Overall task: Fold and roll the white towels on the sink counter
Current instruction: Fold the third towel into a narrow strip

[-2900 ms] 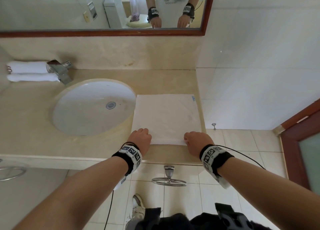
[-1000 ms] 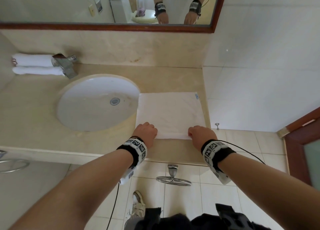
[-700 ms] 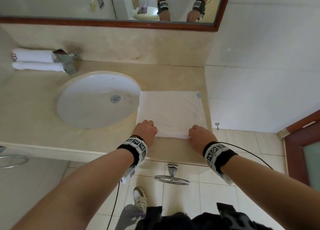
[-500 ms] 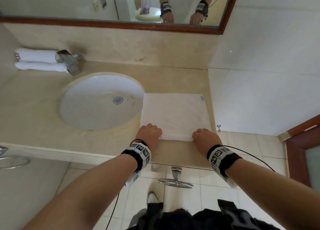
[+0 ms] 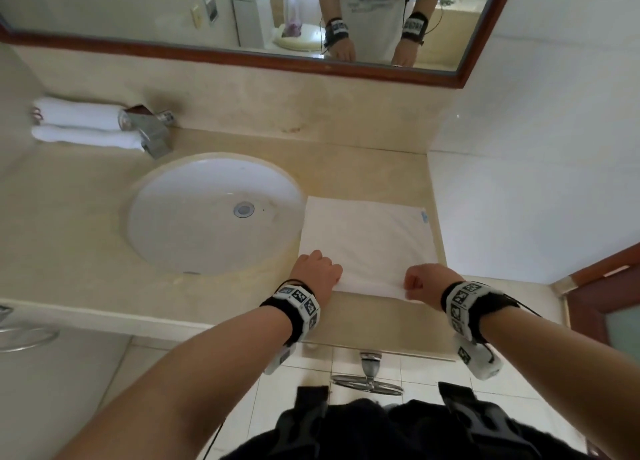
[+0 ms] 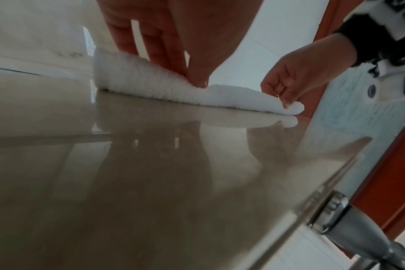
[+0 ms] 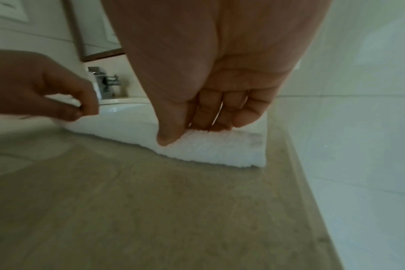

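A white towel lies folded flat on the beige counter to the right of the sink. My left hand pinches its near edge at the left, thumb and fingers curled on the terry cloth. At the right of that same edge my right hand pinches the towel too. The near edge is lifted slightly into a small curl under both hands. Two rolled white towels lie at the back left behind the faucet.
The round white sink basin sits left of the towel, with the chrome faucet behind it. A white tiled wall borders the counter on the right. A mirror hangs above. A chrome towel ring hangs below the counter's front edge.
Both hands have stayed at the towel's near edge, which is now slightly curled up. The head view has shifted a little.
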Demonstrator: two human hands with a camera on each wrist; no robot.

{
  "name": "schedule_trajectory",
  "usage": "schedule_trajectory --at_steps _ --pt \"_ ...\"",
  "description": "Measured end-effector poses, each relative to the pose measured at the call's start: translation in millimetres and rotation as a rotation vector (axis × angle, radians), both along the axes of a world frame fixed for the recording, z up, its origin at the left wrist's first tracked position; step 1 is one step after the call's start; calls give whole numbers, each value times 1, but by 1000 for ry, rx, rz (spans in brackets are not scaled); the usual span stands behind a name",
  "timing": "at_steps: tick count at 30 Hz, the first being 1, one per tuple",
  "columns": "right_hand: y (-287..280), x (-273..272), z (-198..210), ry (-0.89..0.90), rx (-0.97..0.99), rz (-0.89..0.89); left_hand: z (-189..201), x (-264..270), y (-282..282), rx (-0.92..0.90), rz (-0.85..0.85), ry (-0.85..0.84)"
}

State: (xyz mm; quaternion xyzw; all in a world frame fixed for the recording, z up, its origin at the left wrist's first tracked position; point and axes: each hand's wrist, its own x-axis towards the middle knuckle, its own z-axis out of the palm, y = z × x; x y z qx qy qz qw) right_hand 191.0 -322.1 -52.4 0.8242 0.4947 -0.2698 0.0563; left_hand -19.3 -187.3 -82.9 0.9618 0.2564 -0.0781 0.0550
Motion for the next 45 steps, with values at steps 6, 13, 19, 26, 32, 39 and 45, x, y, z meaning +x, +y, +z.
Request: schedule_trajectory --at_steps 6,13,19,26,32,39,45 --pt "-5 -5 -3 -50 79 6 6 3 -10 102 -145 77" --pt "-15 -18 -17 -222 85 222 5 2 -16 149 -203 169" --pt "-15 -25 -17 -193 140 137 -2 8 -9 149 -149 119" --pt "-9 -25 -17 -286 175 140 -2 10 -3 91 -40 35" --pt "-9 -18 -26 -262 237 137 -8 12 8 -39 26 45" --pt "0 -4 -21 -155 252 32 -2 17 20 -55 39 -6" --pt "4 -8 -24 -70 335 -42 5 23 12 99 -91 82"
